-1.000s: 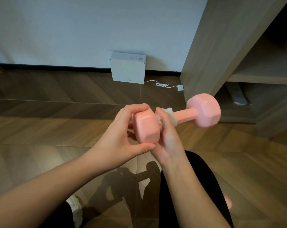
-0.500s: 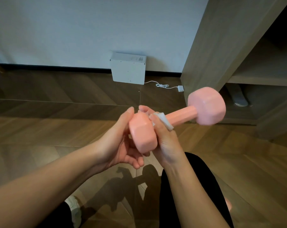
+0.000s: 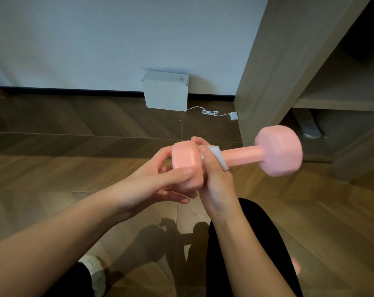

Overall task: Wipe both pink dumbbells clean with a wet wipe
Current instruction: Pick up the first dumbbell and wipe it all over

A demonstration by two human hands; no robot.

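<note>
Ahead, dumbbell (image 3: 242,155), wipe (image 3: 218,154), white box (image 3: 165,93), cable (image 3: 209,112), shelf (image 3: 267,71)

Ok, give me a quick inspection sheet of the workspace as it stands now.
Surface: wooden floor; work held above it.
Job's things: pink dumbbell, wet wipe wrapped on its handle by the near head; second dumbbell not made out.
Clutter: white box against the wall.
Grippers: left hand grips the near head; right hand holds the wipe.
Cables: white cable with plug on the floor by the box.
Surroundings: wooden shelf unit on the right.
</note>
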